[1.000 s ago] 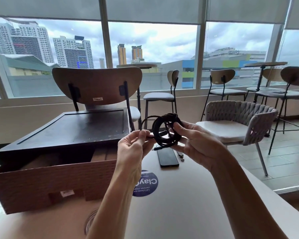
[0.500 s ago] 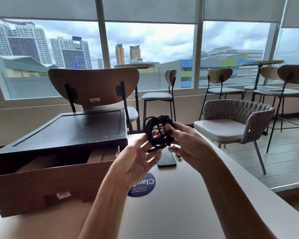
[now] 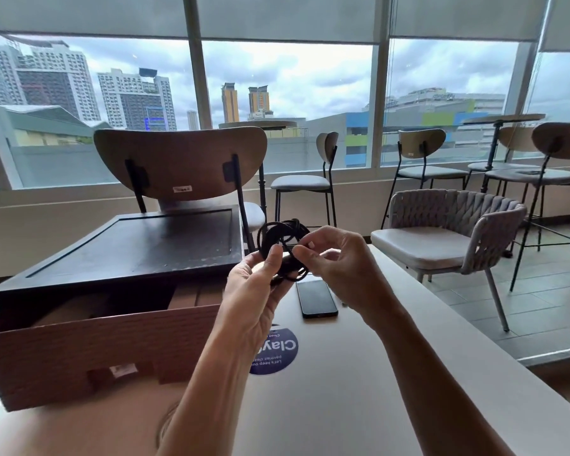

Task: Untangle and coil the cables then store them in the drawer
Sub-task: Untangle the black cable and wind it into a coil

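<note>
A black cable (image 3: 278,233), wound into a small round coil, is held up above the table between both hands. My left hand (image 3: 255,291) grips the coil's left and lower side, thumb across the loops. My right hand (image 3: 334,261) pinches the coil's right side with fingertips and thumb. To the left, a brown drawer (image 3: 89,343) stands pulled open from a black-topped box (image 3: 139,245). Part of the drawer's inside is hidden by its front wall.
A black phone (image 3: 316,297) lies flat on the beige table (image 3: 359,390) just below the hands, and a round blue sticker (image 3: 277,352) sits nearer me. A wooden-backed chair (image 3: 178,162) stands behind the box; a woven armchair (image 3: 448,232) is at the right.
Both hands have closed in on the coil. The left hand, open under it half a second ago, now grips it, and the coil looks more bunched.
</note>
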### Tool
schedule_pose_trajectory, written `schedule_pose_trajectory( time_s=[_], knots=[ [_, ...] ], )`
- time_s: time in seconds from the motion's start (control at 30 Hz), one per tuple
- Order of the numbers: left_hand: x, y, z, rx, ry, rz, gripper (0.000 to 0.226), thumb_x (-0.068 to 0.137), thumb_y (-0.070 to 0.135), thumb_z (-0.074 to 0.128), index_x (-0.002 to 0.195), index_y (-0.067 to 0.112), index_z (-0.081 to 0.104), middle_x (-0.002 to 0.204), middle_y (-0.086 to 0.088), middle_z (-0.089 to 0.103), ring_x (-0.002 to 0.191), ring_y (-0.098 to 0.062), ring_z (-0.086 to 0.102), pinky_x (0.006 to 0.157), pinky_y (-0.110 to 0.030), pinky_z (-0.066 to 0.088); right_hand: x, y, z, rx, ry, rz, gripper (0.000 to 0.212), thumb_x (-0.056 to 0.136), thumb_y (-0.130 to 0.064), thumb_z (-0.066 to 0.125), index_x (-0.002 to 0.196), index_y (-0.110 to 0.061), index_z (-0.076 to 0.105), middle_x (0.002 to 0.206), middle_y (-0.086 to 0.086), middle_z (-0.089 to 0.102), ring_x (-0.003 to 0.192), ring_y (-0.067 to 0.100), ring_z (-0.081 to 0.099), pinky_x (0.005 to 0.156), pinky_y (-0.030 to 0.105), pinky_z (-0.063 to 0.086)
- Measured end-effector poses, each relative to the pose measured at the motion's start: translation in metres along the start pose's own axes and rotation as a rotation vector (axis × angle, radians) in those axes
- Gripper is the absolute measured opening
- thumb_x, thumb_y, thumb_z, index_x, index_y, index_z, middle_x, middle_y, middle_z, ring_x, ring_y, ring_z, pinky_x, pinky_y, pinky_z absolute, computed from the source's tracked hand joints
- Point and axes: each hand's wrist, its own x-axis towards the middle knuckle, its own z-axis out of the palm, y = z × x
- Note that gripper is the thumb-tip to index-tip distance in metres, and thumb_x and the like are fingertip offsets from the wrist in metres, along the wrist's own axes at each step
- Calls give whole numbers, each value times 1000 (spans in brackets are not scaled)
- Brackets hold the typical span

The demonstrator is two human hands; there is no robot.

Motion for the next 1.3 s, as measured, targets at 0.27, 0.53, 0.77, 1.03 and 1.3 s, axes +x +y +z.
schedule_pose_trajectory(
  time_s=[0.27,0.53,0.77,1.03,1.3],
  knots=[
    [5,-2,-2,74,177,-100,5,94,18,65,98,14,65,86,-1,74,85,-15,61,74,-32,41,3,2,-3,32,94,76,9,88,-13,73,81,-9,71,61,-6,67,62,13,70,73,37,62],
    [2,8,-13,78,159,-86,10,97,19,61,92,10,64,76,-4,74,69,-16,65,64,-28,52,2,1,-7,158,94,179,10,94,-18,67,89,-9,68,74,0,67,66,9,71,71,29,60],
    [-6,14,-1,84,-34,-65,19,100,17,55,115,5,60,107,-14,74,93,-27,73,78,-34,58,-3,-5,0,344,-238,361,39,96,-36,62,130,-19,51,115,10,69,98,19,72,73,31,61],
    [-15,31,-10,658,-39,100,14,100,25,58,103,17,69,96,2,77,94,-9,72,89,-32,52,-4,-7,4,356,-204,194,25,96,-18,64,119,-8,64,99,12,76,92,21,74,83,34,60],
    [-30,42,-37,692,-53,192,23,93,19,68,110,4,72,103,-12,77,99,-21,74,89,-26,57,-6,-17,2,295,-276,185,23,94,-22,66,112,-9,70,99,13,76,96,22,73,89,32,57]
  ],
)
